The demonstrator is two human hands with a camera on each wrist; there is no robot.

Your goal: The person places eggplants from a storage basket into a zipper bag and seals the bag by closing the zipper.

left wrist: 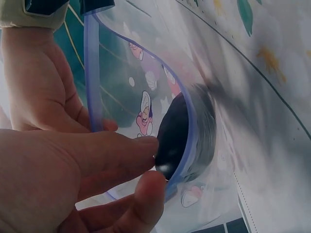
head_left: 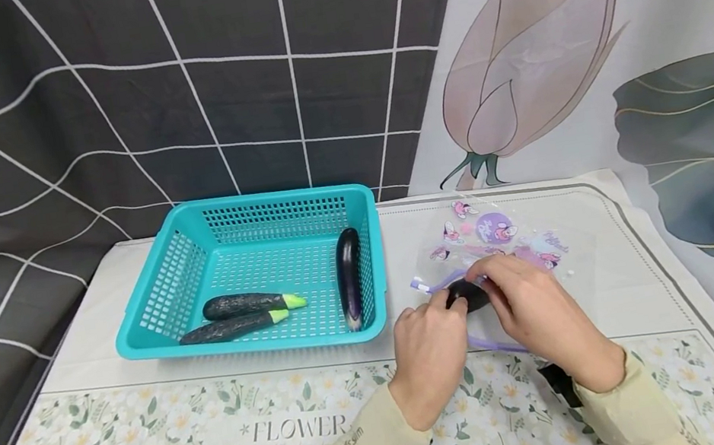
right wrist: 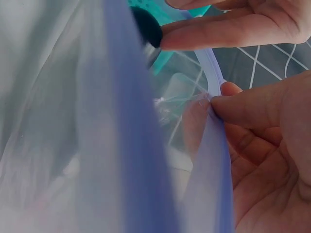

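A clear zip bag (head_left: 433, 265) with a purple zip edge and cartoon prints lies on the table, its mouth parted toward me. Inside that mouth is a glossy dark eggplant (head_left: 468, 295), its near end showing and the rest behind the plastic in the left wrist view. My left hand (head_left: 434, 357) holds the near end of the eggplant between thumb and fingers. With thumb and fingers, my right hand (right wrist: 267, 131) pinches the bag's purple rim (right wrist: 210, 73). In the left wrist view the eggplant (left wrist: 174, 136) reaches past the zip edge into the bag.
Left of the bag stands a turquoise basket (head_left: 258, 349). It holds another eggplant (head_left: 351, 273) along its right wall and two dark, mottled zucchini (head_left: 244, 304) with bright green ends near its front. A floral printed cloth (head_left: 189, 440) covers the table; patterned curtains hang behind.
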